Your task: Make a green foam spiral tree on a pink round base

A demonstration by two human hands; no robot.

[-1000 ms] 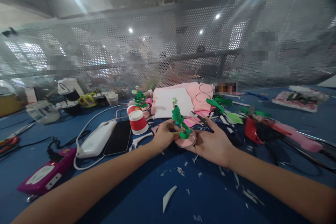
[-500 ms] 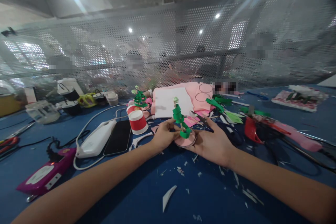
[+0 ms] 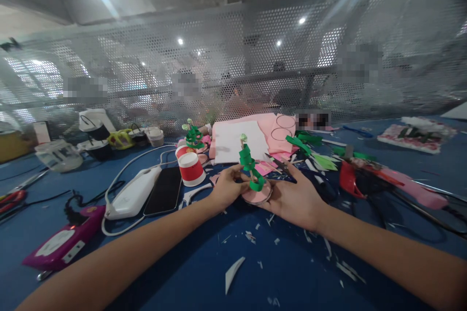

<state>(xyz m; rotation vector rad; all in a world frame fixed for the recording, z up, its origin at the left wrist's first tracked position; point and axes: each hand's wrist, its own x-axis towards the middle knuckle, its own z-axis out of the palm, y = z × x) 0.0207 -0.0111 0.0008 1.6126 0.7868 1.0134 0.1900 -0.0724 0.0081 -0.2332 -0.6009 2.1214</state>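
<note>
A small craft tree (image 3: 250, 167), a green paper spiral on a stick with a pale tip, stands on a round pink disc (image 3: 257, 195). My right hand (image 3: 295, 197) lies palm up under the disc, fingers stretched, carrying it just above the blue table. My left hand (image 3: 226, 185) pinches the lower end of the green spiral near the stick's base. A second, similar green tree (image 3: 192, 135) stands behind an upturned red and white paper cup (image 3: 191, 169).
A white power bank (image 3: 133, 194), black phone (image 3: 163, 190) and magenta device (image 3: 62, 244) lie left. White and pink sheets (image 3: 248, 140), green strips (image 3: 314, 153) and red-handled tools (image 3: 365, 180) lie behind and right. Paper scraps litter the blue table (image 3: 292, 272). A perforated screen (image 3: 255, 58) closes the back.
Almost nothing differs; both hands and the green tree have stayed in place, with only a slight shift of the view.
</note>
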